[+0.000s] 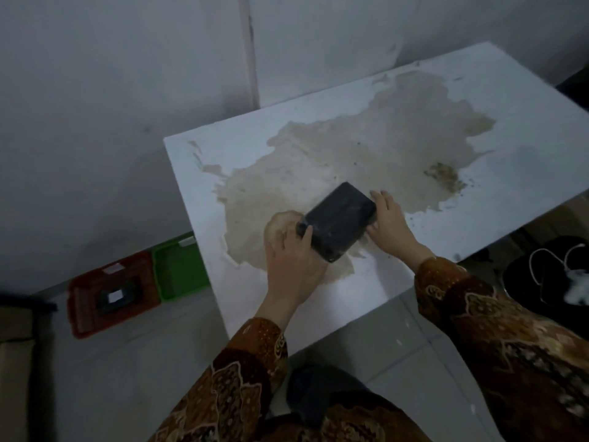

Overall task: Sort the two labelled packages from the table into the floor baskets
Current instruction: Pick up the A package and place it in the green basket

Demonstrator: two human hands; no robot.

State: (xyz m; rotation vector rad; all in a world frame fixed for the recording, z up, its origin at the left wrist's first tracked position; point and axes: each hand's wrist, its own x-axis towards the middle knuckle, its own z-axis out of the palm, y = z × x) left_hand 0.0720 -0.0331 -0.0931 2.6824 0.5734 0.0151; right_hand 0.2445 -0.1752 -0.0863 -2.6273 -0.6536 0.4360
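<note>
A dark, plastic-wrapped package (338, 220) lies near the front of the white, stained table (526, 129). My left hand (291, 260) grips its near left end and my right hand (390, 223) holds its right end. No label shows on its upper side. On the floor to the left stands a red basket (84, 309) with another dark package (116, 298) inside, a white label on top. A green basket (178, 272) stands beside the red one, partly hidden under the table's left edge.
A grey wall runs behind the table and baskets. A cardboard box (14, 362) sits at the far left on the floor. To the right of the table lies a black bag (522, 279) with white cords. Pale floor tiles lie around the table's front corner.
</note>
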